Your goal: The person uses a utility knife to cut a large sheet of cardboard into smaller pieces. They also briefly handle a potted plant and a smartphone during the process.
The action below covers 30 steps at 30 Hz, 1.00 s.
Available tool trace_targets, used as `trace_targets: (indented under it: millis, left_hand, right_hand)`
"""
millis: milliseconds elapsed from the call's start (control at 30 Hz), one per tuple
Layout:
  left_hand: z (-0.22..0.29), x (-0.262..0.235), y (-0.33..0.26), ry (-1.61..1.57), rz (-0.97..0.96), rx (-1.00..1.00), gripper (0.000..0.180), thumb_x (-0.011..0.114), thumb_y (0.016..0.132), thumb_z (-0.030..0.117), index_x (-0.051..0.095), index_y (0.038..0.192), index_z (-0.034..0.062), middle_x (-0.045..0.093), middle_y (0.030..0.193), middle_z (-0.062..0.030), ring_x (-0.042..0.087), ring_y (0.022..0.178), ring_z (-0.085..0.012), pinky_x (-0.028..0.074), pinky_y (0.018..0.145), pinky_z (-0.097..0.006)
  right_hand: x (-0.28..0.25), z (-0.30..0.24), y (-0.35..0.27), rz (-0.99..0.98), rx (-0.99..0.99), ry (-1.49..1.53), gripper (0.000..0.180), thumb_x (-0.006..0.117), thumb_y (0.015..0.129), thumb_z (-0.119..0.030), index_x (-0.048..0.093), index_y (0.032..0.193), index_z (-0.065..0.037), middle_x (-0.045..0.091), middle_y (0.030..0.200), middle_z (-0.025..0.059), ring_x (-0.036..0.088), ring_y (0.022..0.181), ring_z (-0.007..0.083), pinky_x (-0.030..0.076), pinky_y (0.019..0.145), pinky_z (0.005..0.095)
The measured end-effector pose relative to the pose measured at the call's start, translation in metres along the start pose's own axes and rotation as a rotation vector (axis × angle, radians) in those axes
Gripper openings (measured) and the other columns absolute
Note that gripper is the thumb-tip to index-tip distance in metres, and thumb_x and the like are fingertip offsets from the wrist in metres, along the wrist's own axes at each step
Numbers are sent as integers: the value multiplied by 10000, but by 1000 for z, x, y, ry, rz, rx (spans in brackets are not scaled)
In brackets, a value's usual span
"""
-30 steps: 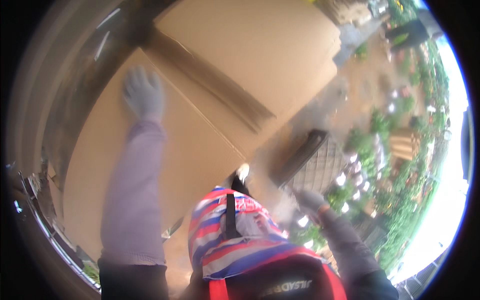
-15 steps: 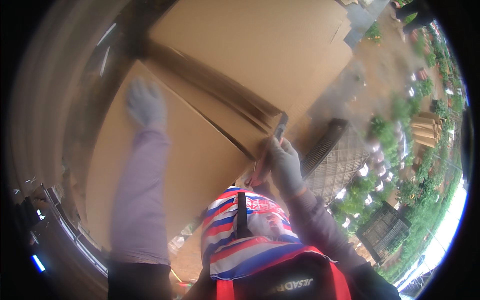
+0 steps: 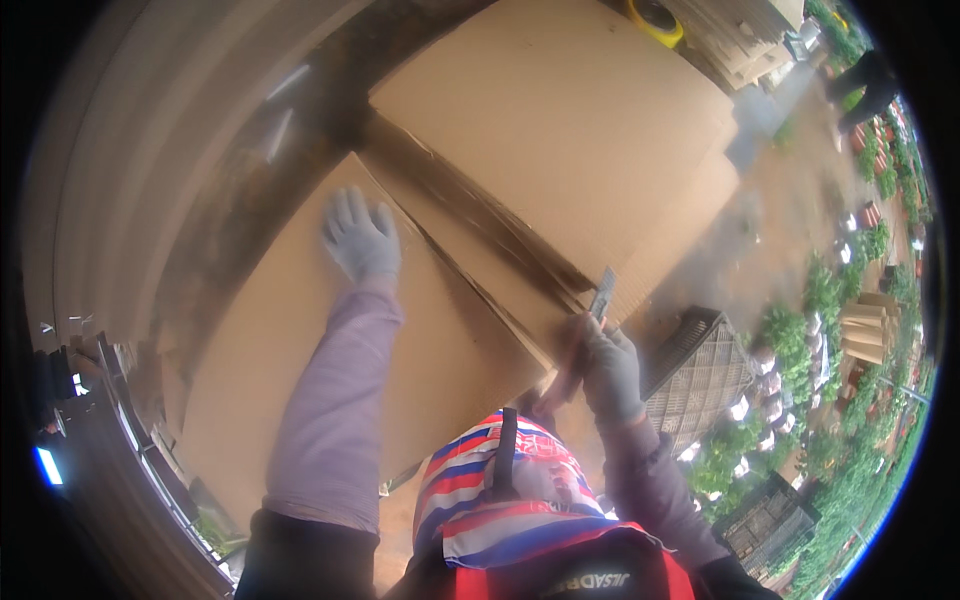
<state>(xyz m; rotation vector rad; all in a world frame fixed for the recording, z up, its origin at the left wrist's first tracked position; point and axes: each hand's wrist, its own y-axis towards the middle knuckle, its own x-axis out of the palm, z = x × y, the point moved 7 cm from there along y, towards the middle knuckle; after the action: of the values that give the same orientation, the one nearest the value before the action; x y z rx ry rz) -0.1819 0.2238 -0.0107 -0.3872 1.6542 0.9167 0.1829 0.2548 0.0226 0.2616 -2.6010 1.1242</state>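
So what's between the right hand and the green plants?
In the head view, a dark latticed crate lies between the right hand, which holds a knife, and the green plants.

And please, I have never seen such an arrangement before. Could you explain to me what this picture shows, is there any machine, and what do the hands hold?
There is no robot here: a person works with their own hands, in grey gloves. A wide fisheye camera on the person's head looks down, so straight edges appear bent near the rim. The left hand lies flat, fingers spread, on a large cardboard piece. The right hand grips a tool with a reddish handle and a flat grey end, near the edge of another cardboard piece; whether it touches is hard to tell. Farther right are a dark crate and green plants.
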Motion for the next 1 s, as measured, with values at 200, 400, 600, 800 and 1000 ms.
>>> trace_targets:
  millis: [200,400,600,800,1000]
  left_hand:
    - [-2,-5,-3,9,-43,25,560,531,930,400,449,1415,132,403,1486,-83,330,1395,-276,256,1131,-481]
    - [-8,2,-4,-15,-53,-15,592,544,918,410,433,1422,121,387,1491,-93,320,1393,-296,246,1139,-489]
    - [-7,6,-5,-19,98,37,544,515,932,413,478,1390,121,473,1426,-109,407,1340,-292,263,1132,-488]
    - [-18,-4,-1,-130,35,-43,511,523,927,400,513,1367,139,463,1447,-91,397,1349,-274,269,1129,-471]
    - [-26,2,-1,-58,42,-24,507,542,922,397,523,1355,133,461,1446,-81,382,1356,-269,274,1118,-487]
  right_hand:
    - [20,-37,-35,-24,-125,6,274,536,1010,-258,630,1035,-1,611,795,13,556,671,88,445,608,227]
    - [43,-93,-53,-48,-656,-720,220,501,1013,-168,640,942,-12,617,814,26,564,688,106,447,585,255]
    - [-14,-136,-76,246,-450,-430,276,476,1012,-217,649,1072,-10,647,937,57,593,842,138,468,784,266]
    - [-16,-57,-47,77,-358,-210,186,606,943,-207,648,1013,-40,606,837,11,579,751,145,464,677,264]
    - [-8,-48,-43,84,-355,-132,160,601,944,-181,637,992,-32,636,860,52,596,737,173,484,693,272]
